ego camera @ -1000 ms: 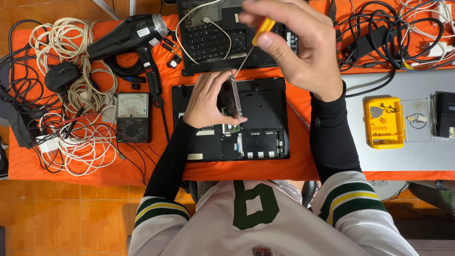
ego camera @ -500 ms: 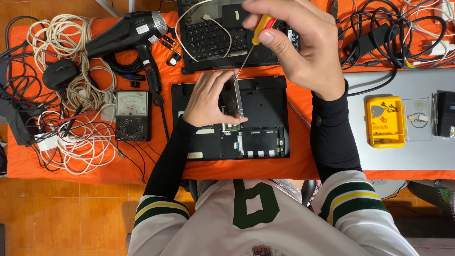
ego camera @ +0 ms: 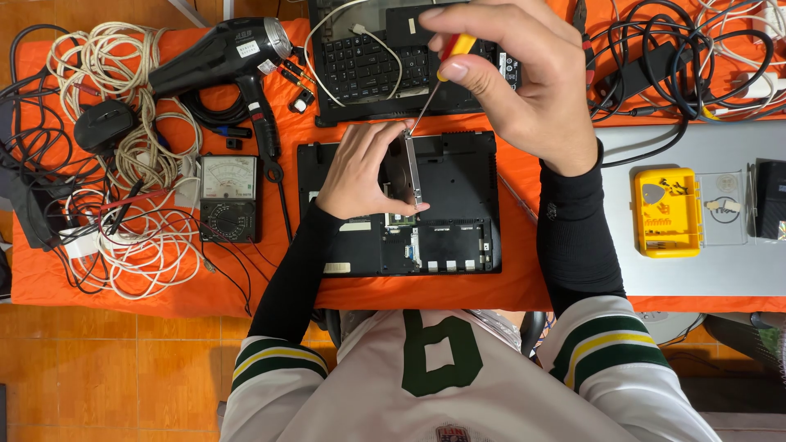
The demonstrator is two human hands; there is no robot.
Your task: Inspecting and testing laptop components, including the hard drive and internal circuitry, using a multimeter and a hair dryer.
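Left hand (ego camera: 364, 168) grips drive caddy (ego camera: 412, 168) on edge over opened laptop base (ego camera: 458, 205), mid front edge of orange tabletop (ego camera: 164, 286); right hand (ego camera: 524, 78) pinches screwdriver (ego camera: 434, 86), tip at caddy's top.

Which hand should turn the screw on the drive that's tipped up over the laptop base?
Right. The right hand already grips the screwdriver, its tip at the top edge of the drive. The left hand is busy propping the drive on edge over the laptop base.
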